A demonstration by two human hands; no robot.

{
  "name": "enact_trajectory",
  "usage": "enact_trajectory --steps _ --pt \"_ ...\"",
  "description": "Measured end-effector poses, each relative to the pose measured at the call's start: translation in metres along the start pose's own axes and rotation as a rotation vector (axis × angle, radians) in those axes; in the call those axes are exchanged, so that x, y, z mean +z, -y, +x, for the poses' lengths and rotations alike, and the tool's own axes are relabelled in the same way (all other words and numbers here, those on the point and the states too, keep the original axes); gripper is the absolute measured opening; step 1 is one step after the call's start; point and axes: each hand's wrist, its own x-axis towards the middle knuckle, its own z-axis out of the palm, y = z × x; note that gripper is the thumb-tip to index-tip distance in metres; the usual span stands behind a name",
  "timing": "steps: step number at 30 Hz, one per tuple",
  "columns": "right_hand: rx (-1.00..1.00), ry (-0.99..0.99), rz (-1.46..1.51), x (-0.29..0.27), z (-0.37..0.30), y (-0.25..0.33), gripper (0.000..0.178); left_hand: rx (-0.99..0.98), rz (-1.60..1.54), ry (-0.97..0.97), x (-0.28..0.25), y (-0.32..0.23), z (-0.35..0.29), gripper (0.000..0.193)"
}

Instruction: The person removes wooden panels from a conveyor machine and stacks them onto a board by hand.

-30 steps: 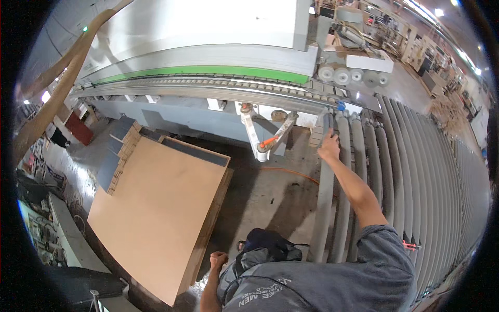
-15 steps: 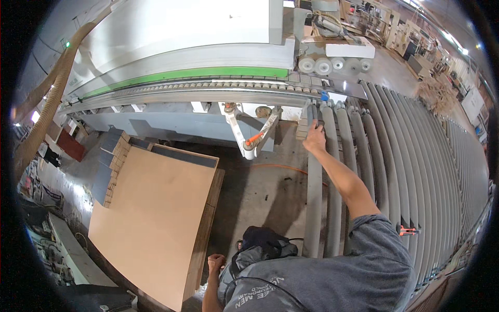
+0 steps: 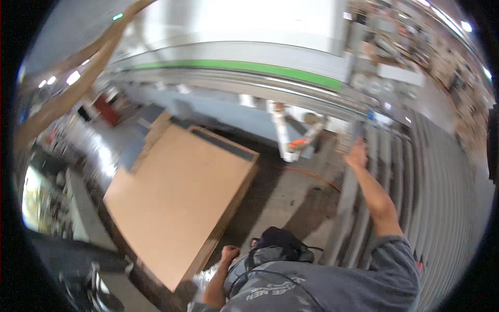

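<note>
My right arm reaches forward over the roller conveyor (image 3: pixel 385 179). The right hand (image 3: pixel 356 154) lies with stretched fingers on or just over the far end of the nearest roller, close to the machine; blur hides whether it touches. Nothing shows in its grasp. Low beside my waist, my left hand (image 3: pixel 230 253) is curled into a loose fist, with no object showing in it. To its left is a stack topped by a large flat tan board (image 3: pixel 179 192). Darker grey blocks or strips (image 3: pixel 136 147) edge the stack's far left corner.
A long white machine with a green stripe (image 3: pixel 234 65) runs across the back. From its front juts a white jointed arm with an orange handle (image 3: pixel 298 142). An orange hose (image 3: pixel 312 174) crosses the floor. A thick tan duct (image 3: pixel 78 78) hangs at left.
My view has swung left, so the board, machine and conveyor sit farther right in the picture, and it has blurred. Both hands keep about the same places relative to the rollers and my body.
</note>
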Motion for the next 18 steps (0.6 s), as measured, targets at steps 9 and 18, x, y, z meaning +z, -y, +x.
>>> enact_trajectory --steps 9,18 --pt "0.112 -0.013 0.154 0.044 0.027 -0.025 0.111 0.01 0.034 -0.025 0.008 0.008 0.01 0.024" --pt "0.007 -0.059 0.123 0.042 0.022 -0.025 0.106 0.04 0.068 -0.075 0.01 0.0 0.001 0.025"
